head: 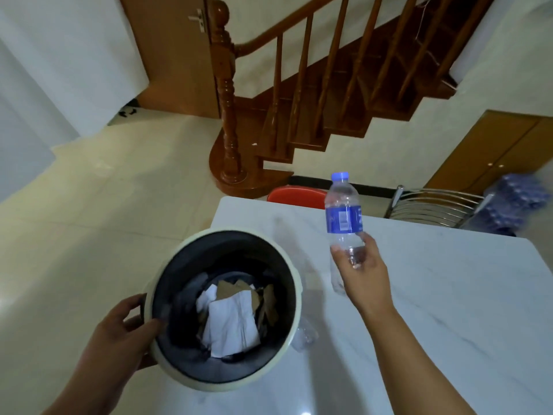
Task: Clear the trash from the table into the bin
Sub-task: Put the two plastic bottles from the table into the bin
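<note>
A clear plastic bottle point(343, 215) with a blue cap and blue label is held upright above the white marble table point(449, 295); my right hand point(360, 271) grips its lower part. My left hand point(119, 330) holds the left rim of a round cream bin point(294, 283) with a dark liner, tilted toward me at the table's left edge. Inside the bin lie white paper point(232, 322) and brown cardboard scraps point(227, 290). A crumpled clear plastic piece point(305, 335) lies on the table beside the bin's right side.
A red stool point(294, 196) and a metal-backed chair point(434, 208) stand behind the table. A pack of blue-wrapped bottles point(517, 202) sits at the far right. A wooden staircase point(299, 100) rises beyond; pale tiled floor point(104, 205) lies to the left.
</note>
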